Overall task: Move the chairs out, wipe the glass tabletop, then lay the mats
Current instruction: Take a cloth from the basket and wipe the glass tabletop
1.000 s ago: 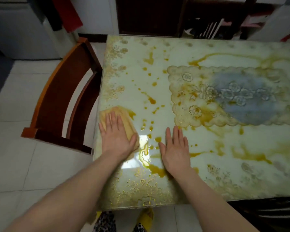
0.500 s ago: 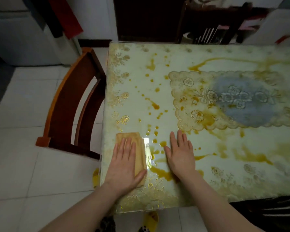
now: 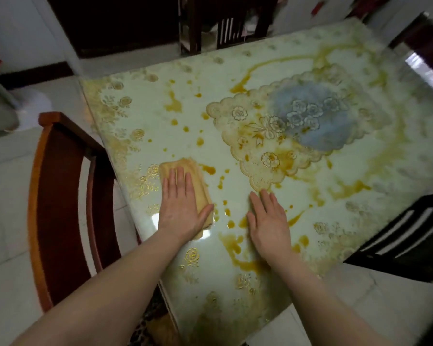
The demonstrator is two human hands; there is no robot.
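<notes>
Left hand (image 3: 183,208) flat, fingers straight, pressing folded yellow cloth (image 3: 185,171) onto glass bench (image 3: 235,116) near its left edge – nothing gripped. Right hand (image 3: 268,221) flat and open on bare glass just right of cloth, among brown spills (image 3: 235,243). Lace mat (image 3: 285,136) beyond right hand. Red-brown chair (image 3: 60,196) left of cloth, beside bench edge
</notes>
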